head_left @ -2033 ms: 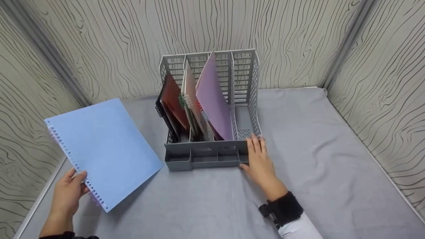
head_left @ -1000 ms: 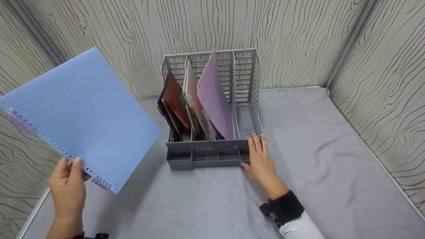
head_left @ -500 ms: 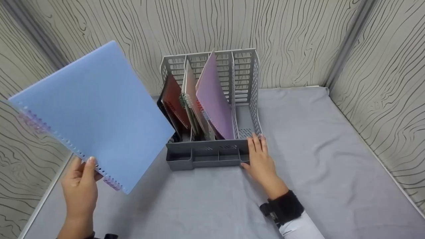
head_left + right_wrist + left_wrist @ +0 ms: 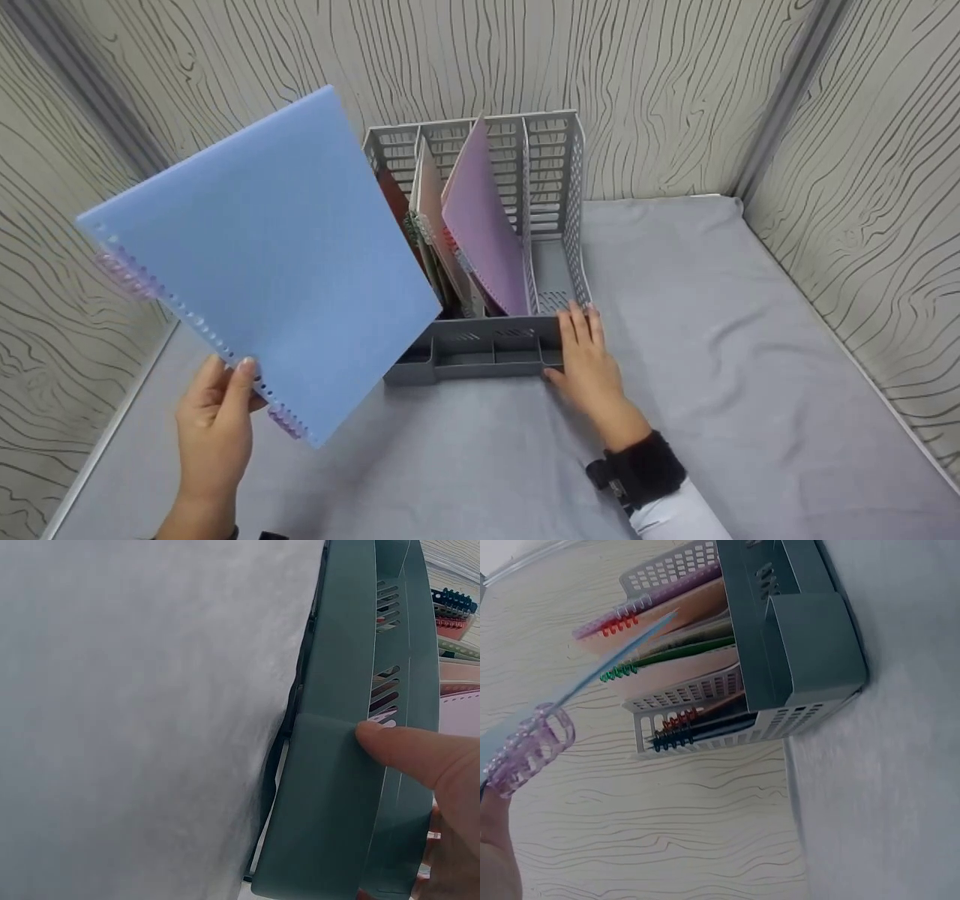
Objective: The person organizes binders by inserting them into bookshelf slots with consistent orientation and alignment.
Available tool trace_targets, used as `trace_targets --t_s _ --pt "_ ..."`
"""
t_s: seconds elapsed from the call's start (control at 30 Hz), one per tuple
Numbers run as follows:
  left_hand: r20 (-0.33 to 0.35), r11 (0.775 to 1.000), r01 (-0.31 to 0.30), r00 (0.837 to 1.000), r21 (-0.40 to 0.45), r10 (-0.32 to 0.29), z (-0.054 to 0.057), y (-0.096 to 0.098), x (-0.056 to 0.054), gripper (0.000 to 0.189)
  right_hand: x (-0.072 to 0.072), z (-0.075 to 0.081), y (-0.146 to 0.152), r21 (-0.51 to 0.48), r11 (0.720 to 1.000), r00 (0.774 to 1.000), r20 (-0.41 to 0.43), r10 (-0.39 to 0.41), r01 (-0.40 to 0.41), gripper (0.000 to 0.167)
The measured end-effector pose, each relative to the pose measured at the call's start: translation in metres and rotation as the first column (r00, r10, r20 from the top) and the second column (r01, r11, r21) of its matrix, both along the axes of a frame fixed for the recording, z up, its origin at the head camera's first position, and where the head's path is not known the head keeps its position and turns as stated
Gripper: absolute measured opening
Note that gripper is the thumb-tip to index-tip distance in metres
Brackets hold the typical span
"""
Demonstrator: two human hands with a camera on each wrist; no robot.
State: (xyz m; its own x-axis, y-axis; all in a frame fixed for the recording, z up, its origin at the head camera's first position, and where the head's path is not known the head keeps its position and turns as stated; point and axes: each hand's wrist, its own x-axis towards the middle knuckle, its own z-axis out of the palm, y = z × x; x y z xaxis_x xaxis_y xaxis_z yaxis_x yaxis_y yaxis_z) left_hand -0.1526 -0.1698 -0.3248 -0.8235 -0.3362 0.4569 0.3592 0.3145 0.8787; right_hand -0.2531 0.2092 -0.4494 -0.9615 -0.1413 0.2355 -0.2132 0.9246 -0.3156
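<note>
My left hand (image 4: 214, 427) pinches a blue loose-leaf notebook (image 4: 277, 255) by its ringed edge, thumb on the cover. The notebook is raised and tilted, and in the head view its right corner overlaps the left part of a grey desk file organizer (image 4: 484, 327). In the left wrist view the notebook's clear purple rings (image 4: 536, 746) show beside the hand. My right hand (image 4: 592, 375) grips the organizer's front right corner, fingers over the front wall; in the right wrist view its thumb (image 4: 405, 746) presses on the front tray's rim.
A purple notebook (image 4: 484, 232) leans in the organizer's third slot, with pale ones (image 4: 435, 202) left of it. Brown (image 4: 394, 196) and dark notebooks stand in the leftmost slot, partly hidden. Grey cloth (image 4: 712, 315) covers the table; patterned panels (image 4: 645, 90) enclose it.
My left hand has lifted the blue notebook off low over the table, then carried it rightward until it overlaps the organizer. My right hand stays on the organizer's corner.
</note>
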Motion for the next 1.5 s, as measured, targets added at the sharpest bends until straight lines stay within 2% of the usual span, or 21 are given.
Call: trace_targets --t_s 0.2,0.3,0.5,0.67,1.03,1.1,1.33,1.5 --pt "-0.073 0.996 0.082 0.994 -0.022 -0.083 -0.001 0.008 -0.002 0.024 0.001 -0.001 0.000 0.007 1.000 1.000 -0.011 0.007 -0.007 0.091" --pt "-0.098 0.994 0.102 0.989 -0.045 -0.106 -0.003 0.014 -0.006 0.022 0.001 -0.001 0.000 0.002 1.000 1.000 -0.010 0.009 -0.009 0.091" --pt "-0.096 0.988 0.145 0.984 -0.052 -0.149 -0.006 0.030 -0.013 0.026 0.001 0.000 0.000 -0.011 1.000 1.000 -0.005 0.007 -0.007 0.091" --pt "-0.122 0.976 0.208 0.969 -0.062 -0.215 -0.007 0.043 -0.020 0.027 0.000 -0.001 0.000 -0.026 1.000 1.000 0.000 0.001 -0.001 0.091" --pt "-0.139 0.952 0.302 0.942 -0.039 -0.305 -0.005 0.067 -0.035 0.029 0.001 -0.001 -0.001 -0.032 0.999 1.000 0.016 -0.003 0.003 0.091" --pt "-0.139 0.950 0.311 0.939 -0.038 -0.313 -0.004 0.071 -0.037 0.030 0.001 -0.001 -0.001 -0.030 1.000 1.000 0.019 -0.004 0.005 0.091" --pt "-0.120 0.962 0.271 0.954 -0.045 -0.274 -0.003 0.083 -0.044 0.030 0.001 0.000 -0.001 -0.021 1.000 1.000 0.011 0.002 -0.001 0.090" --pt "-0.151 0.960 0.273 0.948 -0.058 -0.279 -0.005 0.092 -0.053 0.030 0.002 0.000 -0.001 -0.030 1.000 1.000 0.014 -0.002 0.003 0.090"
